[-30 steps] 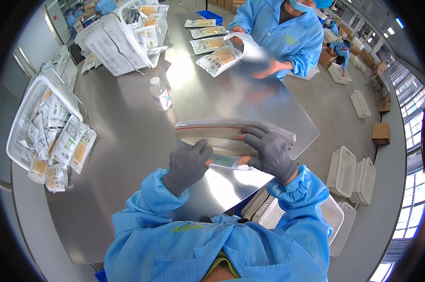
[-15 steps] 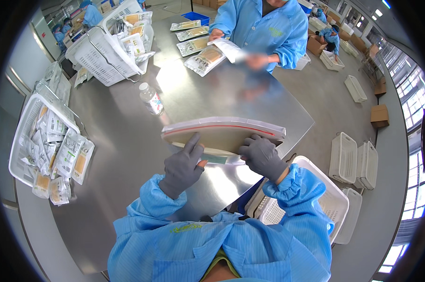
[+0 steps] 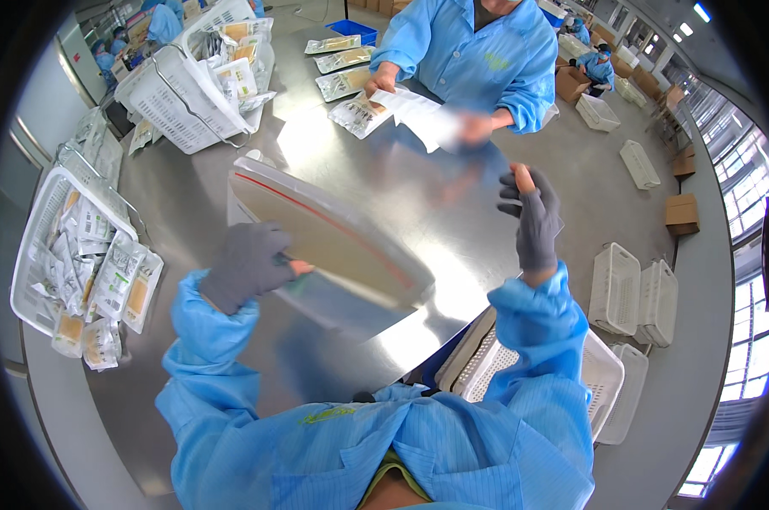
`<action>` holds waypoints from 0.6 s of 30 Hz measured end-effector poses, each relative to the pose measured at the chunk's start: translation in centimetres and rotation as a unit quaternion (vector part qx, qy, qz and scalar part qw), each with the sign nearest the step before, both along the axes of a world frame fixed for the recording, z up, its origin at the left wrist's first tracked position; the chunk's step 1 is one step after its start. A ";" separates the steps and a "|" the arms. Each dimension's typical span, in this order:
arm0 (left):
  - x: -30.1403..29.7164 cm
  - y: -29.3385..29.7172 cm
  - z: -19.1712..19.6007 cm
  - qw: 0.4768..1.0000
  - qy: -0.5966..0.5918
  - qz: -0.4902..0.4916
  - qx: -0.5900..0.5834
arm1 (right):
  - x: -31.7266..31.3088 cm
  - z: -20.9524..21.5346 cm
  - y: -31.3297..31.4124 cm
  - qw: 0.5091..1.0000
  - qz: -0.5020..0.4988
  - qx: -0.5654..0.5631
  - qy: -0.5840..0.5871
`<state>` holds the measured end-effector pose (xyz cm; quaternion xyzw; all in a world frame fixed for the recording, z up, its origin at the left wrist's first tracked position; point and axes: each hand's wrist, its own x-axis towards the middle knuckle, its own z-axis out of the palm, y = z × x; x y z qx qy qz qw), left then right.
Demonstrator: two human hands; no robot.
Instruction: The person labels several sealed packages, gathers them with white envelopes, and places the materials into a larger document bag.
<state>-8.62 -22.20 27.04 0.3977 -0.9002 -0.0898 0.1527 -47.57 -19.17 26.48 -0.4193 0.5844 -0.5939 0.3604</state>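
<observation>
Grey-gloved right hand (image 3: 533, 223) released, pouch stack (image 3: 333, 238) tilted

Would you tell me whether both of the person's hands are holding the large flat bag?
No, only the left hand grips the large flat bag; the right hand is raised apart from it, empty.

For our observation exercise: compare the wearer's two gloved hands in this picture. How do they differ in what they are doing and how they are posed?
1. The left hand grips the large clear plastic pouch with a red strip; the right hand holds nothing.
2. The left hand is closed at the pouch's lower edge; the right hand is raised in the air, fingers loosely spread, apart from the pouch.
Both wear grey gloves and come out of blue sleeves above the shiny metal table.
</observation>
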 end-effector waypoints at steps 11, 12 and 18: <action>5.0 -4.1 -12.8 0.946 -0.288 0.026 0.149 | -3.1 -19.4 -18.7 0.958 -0.077 0.055 -0.269; 5.1 -3.9 -14.4 0.946 -0.287 0.018 0.149 | -4.8 -20.5 -19.9 0.949 -0.066 0.121 -0.284; 5.4 -1.6 -16.3 0.914 -0.324 -0.020 0.242 | -6.8 -25.0 -17.0 0.960 0.021 0.124 -0.250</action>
